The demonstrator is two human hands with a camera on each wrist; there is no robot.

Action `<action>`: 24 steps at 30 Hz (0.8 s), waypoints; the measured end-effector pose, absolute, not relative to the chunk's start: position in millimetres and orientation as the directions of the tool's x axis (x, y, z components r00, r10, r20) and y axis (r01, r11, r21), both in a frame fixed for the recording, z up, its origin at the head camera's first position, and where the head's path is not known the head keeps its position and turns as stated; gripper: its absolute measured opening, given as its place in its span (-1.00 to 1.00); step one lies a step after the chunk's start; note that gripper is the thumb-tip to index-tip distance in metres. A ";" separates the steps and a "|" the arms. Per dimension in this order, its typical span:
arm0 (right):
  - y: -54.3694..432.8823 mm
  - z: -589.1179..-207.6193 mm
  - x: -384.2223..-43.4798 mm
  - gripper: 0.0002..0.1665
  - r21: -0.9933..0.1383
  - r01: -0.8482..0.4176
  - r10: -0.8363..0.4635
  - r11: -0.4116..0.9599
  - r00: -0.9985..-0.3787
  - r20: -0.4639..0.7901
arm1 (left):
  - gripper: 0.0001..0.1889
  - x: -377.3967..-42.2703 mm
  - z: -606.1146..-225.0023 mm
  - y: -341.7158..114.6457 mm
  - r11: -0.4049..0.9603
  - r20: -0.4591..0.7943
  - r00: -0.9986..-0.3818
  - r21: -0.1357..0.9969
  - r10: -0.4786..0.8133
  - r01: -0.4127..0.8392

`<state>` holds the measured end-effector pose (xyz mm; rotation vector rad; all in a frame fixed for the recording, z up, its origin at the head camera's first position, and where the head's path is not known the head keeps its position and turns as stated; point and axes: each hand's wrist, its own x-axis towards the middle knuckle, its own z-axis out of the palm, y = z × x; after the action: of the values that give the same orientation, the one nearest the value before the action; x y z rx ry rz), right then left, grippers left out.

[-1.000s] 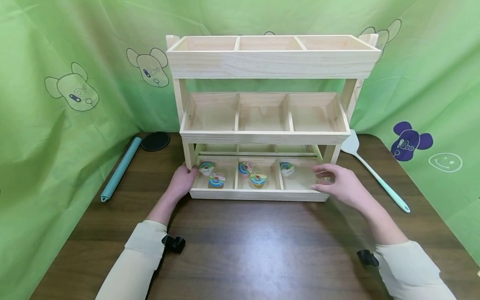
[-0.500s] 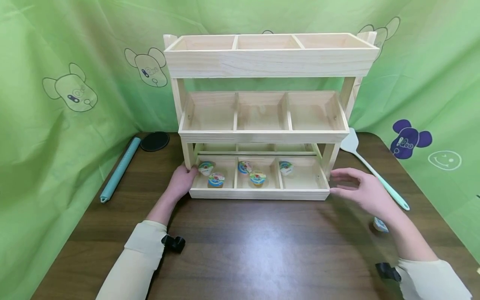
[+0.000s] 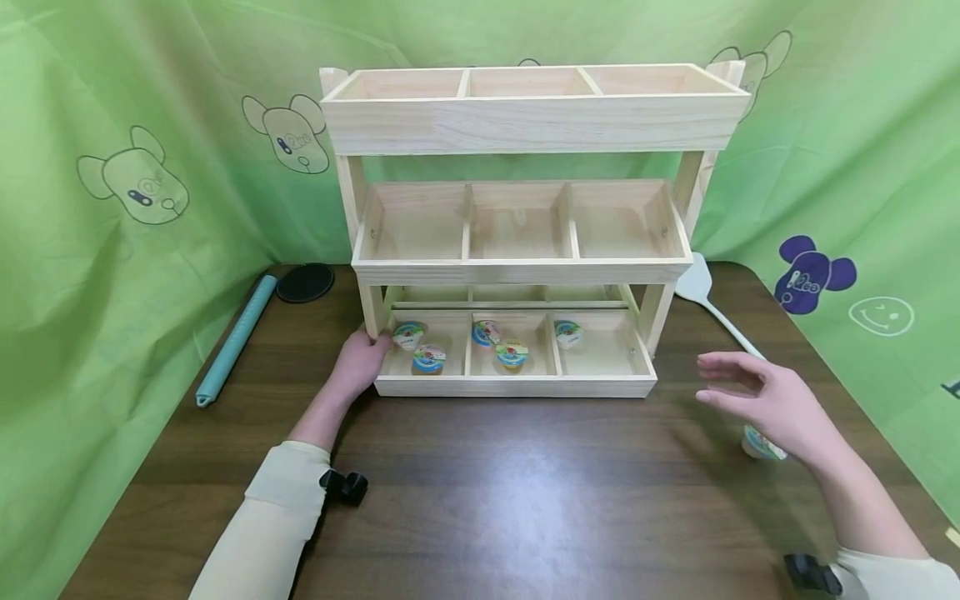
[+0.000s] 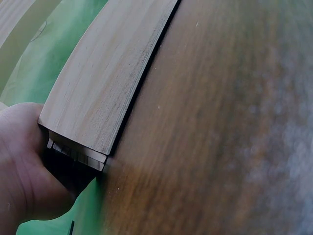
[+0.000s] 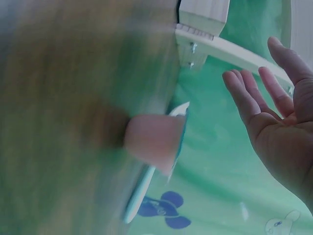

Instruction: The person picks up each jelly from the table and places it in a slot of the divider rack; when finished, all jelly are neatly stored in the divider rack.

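Note:
My left hand (image 3: 362, 360) grips the left end of the bottom tier of a three-tier wooden rack (image 3: 517, 387); its fingertips are hidden behind the wood. In the left wrist view that hand (image 4: 29, 166) lies round the corner of the tier's front board (image 4: 105, 83). My right hand (image 3: 787, 404) hovers right of the rack, fingers apart and holding nothing. Just below it a small jelly cup (image 3: 757, 446) stands on the table, partly hidden by the hand; the right wrist view shows this cup (image 5: 156, 139) upright. Two jelly cups (image 3: 429, 359) sit in the bottom left compartment, two (image 3: 512, 354) in the middle, one (image 3: 567, 334) in the right.
A pale spatula (image 3: 708, 292) lies behind my right hand. At the left are a rolled teal mat (image 3: 236, 342) and a black disc (image 3: 305, 283). Green printed cloth (image 3: 187, 75) hangs around the brown table (image 3: 495, 500). The rack's upper tiers (image 3: 517, 225) have three compartments each.
My right hand has drawn back from the bottom right compartment, moving right to above the loose jelly cup, which has come into sight. My left hand keeps its grip on the rack. The view shifts slightly.

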<state>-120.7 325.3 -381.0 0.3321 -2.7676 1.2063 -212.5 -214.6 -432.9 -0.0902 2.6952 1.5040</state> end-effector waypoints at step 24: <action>358.0 -394.8 -94.8 -0.45 -0.681 -0.191 -0.078 0.707 -0.978 0.193 | -0.41 -212.7 -433.5 -214.5 0.524 -0.068 -0.997 0.849 -0.024 -0.070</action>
<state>-94.8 358.0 -394.8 0.2190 -2.7620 1.1280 -212.7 -214.5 -433.5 -0.0834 2.7006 1.5073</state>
